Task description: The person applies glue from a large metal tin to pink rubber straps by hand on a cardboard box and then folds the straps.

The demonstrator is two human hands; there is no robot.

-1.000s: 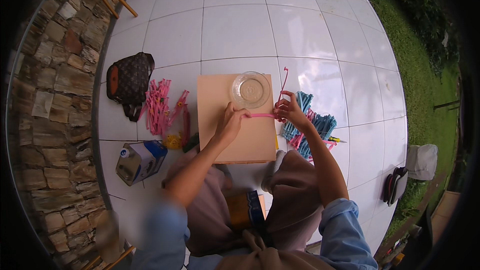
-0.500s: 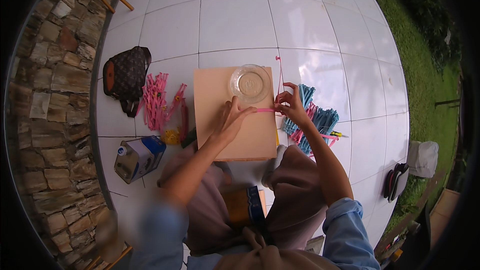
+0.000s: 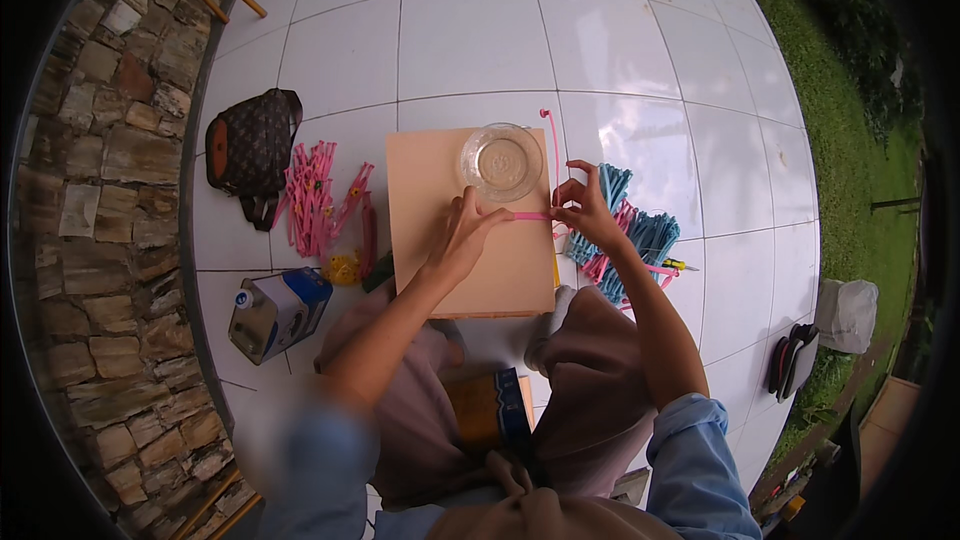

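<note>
A narrow pink strip is stretched level between my hands, above the right part of a tan board. My left hand pinches its left end, the fingers pressed together. At the board's right edge my right hand pinches the other end between thumb and fingertip, with the upper fingers raised. From that pinch a thin pink length stands up and ends in a small knob. Just beyond my hands, a clear glass dish rests on the board.
Bundled blue strips lie on the tiles to the right, beside a yellow-handled tool. Pink strips are heaped on the left, near a brown bag and a rectangular can. A stone wall borders the left side.
The thin upright pink length has swung slightly left at its top and looks straighter. Both hands keep their pinch in nearly the same place.
</note>
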